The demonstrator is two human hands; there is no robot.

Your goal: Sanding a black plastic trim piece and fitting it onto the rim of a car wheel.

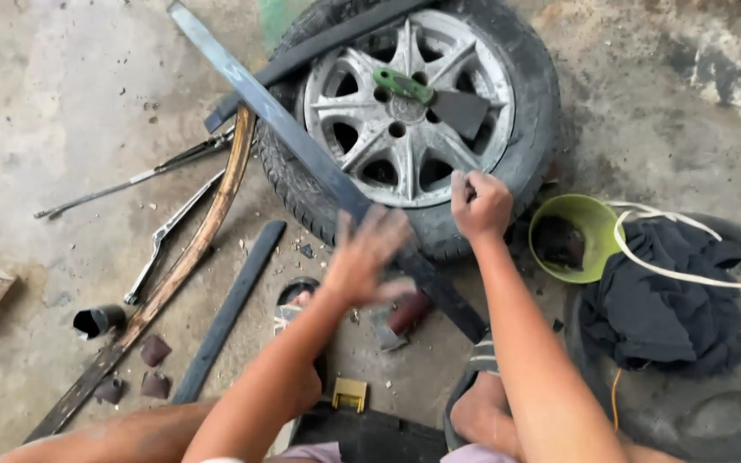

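A car wheel with a silver alloy rim [405, 111] and black tyre [525, 94] lies flat on the concrete floor. A green-handled scraper [430, 96] rests on the rim's hub. A long flat steel bar [302, 146] leans across the tyre's near left side. My left hand [366, 253] is blurred, fingers spread, hovering over the bar at the tyre's near edge. At the tyre's near edge my right hand [479, 204] is closed in a fist; whether it holds anything is hidden.
A green bowl [593, 225] with dark paste stands right of the tyre, beside a dark cloth [662, 291] on another tyre with a white hose. Curved rusty bar [190, 257], black flat bar [229, 313], metal levers [160, 240] and small rubber pieces lie at the left.
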